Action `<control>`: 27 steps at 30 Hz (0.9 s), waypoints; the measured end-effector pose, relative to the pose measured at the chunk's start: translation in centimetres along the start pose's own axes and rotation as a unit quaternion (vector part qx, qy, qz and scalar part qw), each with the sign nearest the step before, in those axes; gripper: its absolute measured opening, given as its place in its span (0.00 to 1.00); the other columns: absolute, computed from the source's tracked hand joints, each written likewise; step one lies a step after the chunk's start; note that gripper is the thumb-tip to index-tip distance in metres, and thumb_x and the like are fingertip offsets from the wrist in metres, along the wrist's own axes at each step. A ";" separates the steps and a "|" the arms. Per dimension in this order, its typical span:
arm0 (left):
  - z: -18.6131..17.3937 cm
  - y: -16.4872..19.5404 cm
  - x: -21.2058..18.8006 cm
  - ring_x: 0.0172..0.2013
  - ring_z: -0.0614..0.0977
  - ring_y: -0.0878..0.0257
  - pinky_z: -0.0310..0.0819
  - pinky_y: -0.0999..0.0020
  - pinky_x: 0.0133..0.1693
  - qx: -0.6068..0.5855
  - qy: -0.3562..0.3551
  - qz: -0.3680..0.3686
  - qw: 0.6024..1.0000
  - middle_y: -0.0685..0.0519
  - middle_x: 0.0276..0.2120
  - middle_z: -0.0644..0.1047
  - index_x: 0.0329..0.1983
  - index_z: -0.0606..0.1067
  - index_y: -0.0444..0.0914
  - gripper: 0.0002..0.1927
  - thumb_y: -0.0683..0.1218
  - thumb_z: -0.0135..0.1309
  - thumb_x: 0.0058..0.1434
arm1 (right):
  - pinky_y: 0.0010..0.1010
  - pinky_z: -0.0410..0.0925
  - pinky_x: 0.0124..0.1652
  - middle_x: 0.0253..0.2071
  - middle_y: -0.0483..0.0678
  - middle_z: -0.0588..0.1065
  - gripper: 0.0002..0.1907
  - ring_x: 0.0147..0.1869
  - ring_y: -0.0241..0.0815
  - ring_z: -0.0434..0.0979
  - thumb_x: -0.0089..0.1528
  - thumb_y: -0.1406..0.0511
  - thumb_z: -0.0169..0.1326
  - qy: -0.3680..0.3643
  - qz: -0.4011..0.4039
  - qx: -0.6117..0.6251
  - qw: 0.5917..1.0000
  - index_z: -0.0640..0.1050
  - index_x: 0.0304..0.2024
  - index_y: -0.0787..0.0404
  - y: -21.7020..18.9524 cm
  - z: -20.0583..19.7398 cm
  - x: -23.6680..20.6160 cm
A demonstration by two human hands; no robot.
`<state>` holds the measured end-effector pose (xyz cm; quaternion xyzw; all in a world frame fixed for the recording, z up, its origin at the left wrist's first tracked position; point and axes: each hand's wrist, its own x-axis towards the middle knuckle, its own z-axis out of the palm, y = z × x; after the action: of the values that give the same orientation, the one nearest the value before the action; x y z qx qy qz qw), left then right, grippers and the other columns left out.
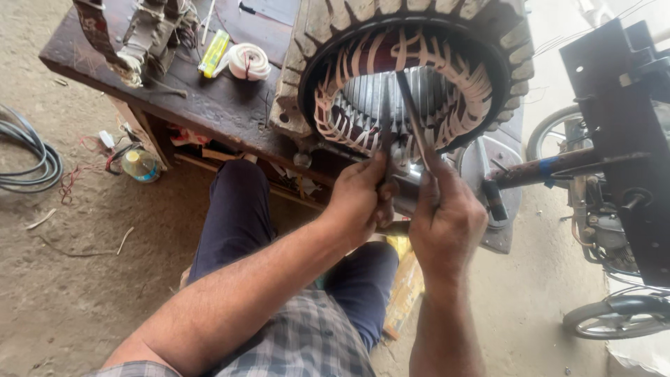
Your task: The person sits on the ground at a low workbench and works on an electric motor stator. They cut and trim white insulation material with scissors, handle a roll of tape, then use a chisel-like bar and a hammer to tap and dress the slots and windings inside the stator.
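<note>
A dark wooden workbench fills the upper left, and on its right end a large ribbed motor stator lies tilted toward the camera, its bore ringed with pale banded windings. To the right stands a black metal frame with a rusty bar. Both hands meet just below the stator's lower rim: the left hand is closed around a thin dark tool, probably a blade, pointing up into the bore, and the right hand grips a 2nd dark rod slanting in beside it. A white tape roll sits further back on the bench
</note>
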<state>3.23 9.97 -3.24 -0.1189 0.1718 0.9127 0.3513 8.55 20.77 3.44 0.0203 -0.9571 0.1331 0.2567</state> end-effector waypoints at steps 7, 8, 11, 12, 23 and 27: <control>-1.1 -0.1 1.1 0.11 0.63 0.68 0.58 0.70 0.16 -0.034 -0.011 -0.004 0.999 0.59 0.17 0.66 0.37 0.69 0.40 0.19 0.57 0.37 0.76 | 0.33 0.76 0.45 0.46 0.53 0.81 0.11 0.46 0.45 0.86 0.78 0.66 0.51 0.046 -0.057 0.009 0.997 0.77 0.62 0.57 0.1 0.3 0.0; -1.1 -0.1 1.0 0.11 0.62 0.69 0.57 0.70 0.17 -0.034 -0.014 -0.004 0.999 0.59 0.17 0.66 0.37 0.69 0.40 0.19 0.57 0.37 0.76 | 0.33 0.76 0.42 0.44 0.52 0.81 0.11 0.44 0.45 0.85 0.78 0.66 0.50 0.023 -0.042 -0.012 0.999 0.77 0.62 0.56 -0.1 0.4 0.3; -1.0 0.2 0.9 0.11 0.62 0.68 0.57 0.70 0.17 -0.027 -0.001 -0.014 1.000 0.58 0.16 0.65 0.36 0.68 0.41 0.19 0.57 0.37 0.76 | 0.36 0.71 0.23 0.30 0.49 0.81 0.15 0.25 0.45 0.81 0.72 0.66 0.51 -0.129 0.075 -0.123 0.981 0.80 0.61 0.52 -0.4 0.8 1.3; -0.9 0.3 1.0 0.12 0.62 0.68 0.56 0.70 0.17 -0.030 -0.006 -0.012 0.999 0.59 0.16 0.65 0.36 0.68 0.41 0.19 0.57 0.37 0.76 | 0.37 0.71 0.24 0.29 0.49 0.81 0.14 0.25 0.45 0.81 0.72 0.65 0.52 -0.129 0.074 -0.137 0.979 0.80 0.59 0.50 -0.5 0.7 1.5; -0.5 0.9 0.4 0.10 0.59 0.70 0.53 0.71 0.16 -0.017 0.039 -0.053 0.998 0.61 0.15 0.63 0.34 0.66 0.42 0.20 0.59 0.38 0.76 | 0.39 0.71 0.29 0.31 0.49 0.81 0.10 0.30 0.45 0.82 0.71 0.61 0.55 -0.044 -0.003 -0.132 0.990 0.83 0.53 0.51 0.1 0.6 0.6; -0.8 0.9 0.6 0.10 0.60 0.69 0.53 0.71 0.16 -0.033 0.023 -0.044 0.998 0.60 0.16 0.64 0.36 0.67 0.42 0.19 0.58 0.36 0.76 | 0.36 0.73 0.35 0.36 0.48 0.81 0.10 0.38 0.44 0.84 0.76 0.62 0.51 -0.011 -0.034 -0.085 0.996 0.80 0.57 0.52 0.0 0.7 0.6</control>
<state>2.26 9.34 -3.97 -0.1583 0.1443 0.8984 0.3834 7.67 20.62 3.19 0.0325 -0.9666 0.0419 0.2509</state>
